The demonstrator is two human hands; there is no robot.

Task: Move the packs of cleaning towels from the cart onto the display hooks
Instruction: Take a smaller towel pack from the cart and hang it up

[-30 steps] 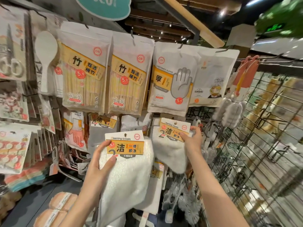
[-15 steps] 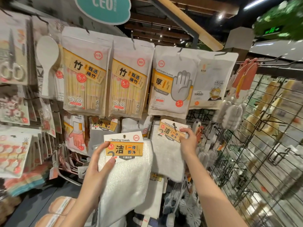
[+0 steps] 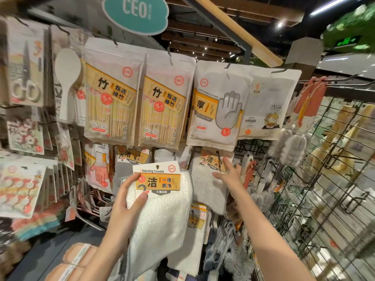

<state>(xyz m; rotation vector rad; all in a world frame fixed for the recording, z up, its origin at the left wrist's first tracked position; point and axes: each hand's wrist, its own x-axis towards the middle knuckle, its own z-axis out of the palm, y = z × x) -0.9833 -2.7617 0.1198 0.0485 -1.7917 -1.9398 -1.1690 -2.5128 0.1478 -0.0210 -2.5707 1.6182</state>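
Nearest the camera, the left hand (image 3: 125, 201) has its grip closed round a pack of cleaning towels (image 3: 160, 211): the thumb lies across the lower edge of the orange header card (image 3: 157, 178) and the fingers curl behind the white cloth. The pack hangs upright, long axis vertical, card on top, with the hang hole (image 3: 157, 165) at the card's upper edge, bare and above the thumb.

Just beyond and to the right, the right hand (image 3: 229, 174) has an open grip that holds nothing. Its fingers are spread and straight, the index fingertip touching or nearly touching the header of a second towel pack (image 3: 209, 185) that already hangs on a display hook (image 3: 218, 154).

The coming move, as I judge it, turns on this: that hook lies up and to the right of the held pack's hole, behind the open hand, so the pack must rise and travel rightward before the hole can slide on. The right hand is nearer the hook; the left carries the load.

Room is tight. The disposable gloves bag (image 3: 215, 106) overhangs the hook from above, and two bamboo chopstick bags (image 3: 138, 102) hang directly over the held pack. Bottle brushes (image 3: 292, 148) and a wire grid panel (image 3: 328, 189) crowd the right. The cart cannot be seen.
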